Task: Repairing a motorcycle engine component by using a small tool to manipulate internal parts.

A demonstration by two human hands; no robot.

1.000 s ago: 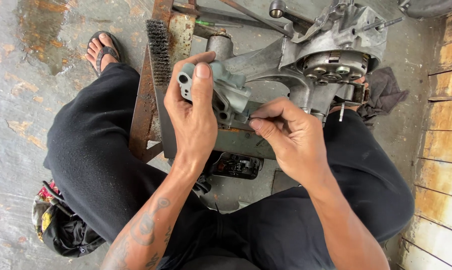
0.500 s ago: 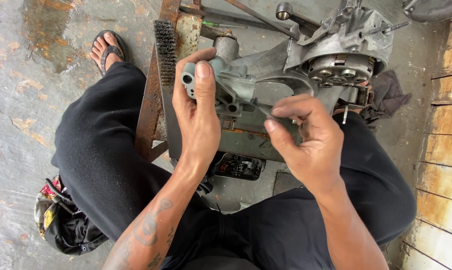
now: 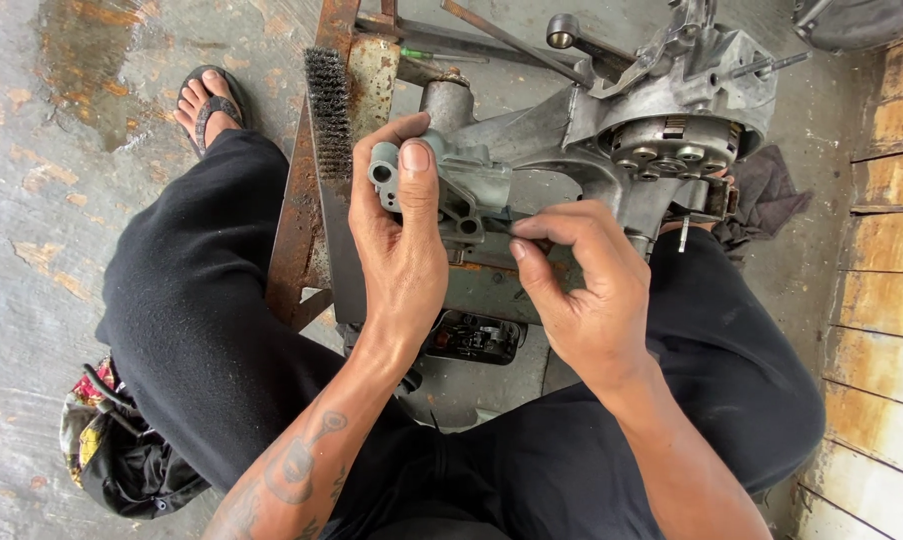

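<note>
My left hand (image 3: 403, 250) grips a small grey cast metal part (image 3: 451, 180), thumb on top, holding it up in front of me. My right hand (image 3: 586, 290) pinches the part's right edge with thumb and forefinger; whatever thin thing sits between those fingers is too small to make out. Behind the part stands a large grey engine casing (image 3: 661, 120) with a round clutch opening, resting on a rusty metal stand (image 3: 311, 220).
A wire brush (image 3: 329, 100) lies on the stand's left rail. A dark rag (image 3: 766, 195) sits right of the casing, a black and patterned bag (image 3: 116, 450) by my left leg. My sandalled foot (image 3: 206, 100) rests on wet concrete. A wooden wall (image 3: 886, 250) runs along the right.
My right hand has shifted slightly right and down along the part's edge. My left hand keeps the same grip on the part.
</note>
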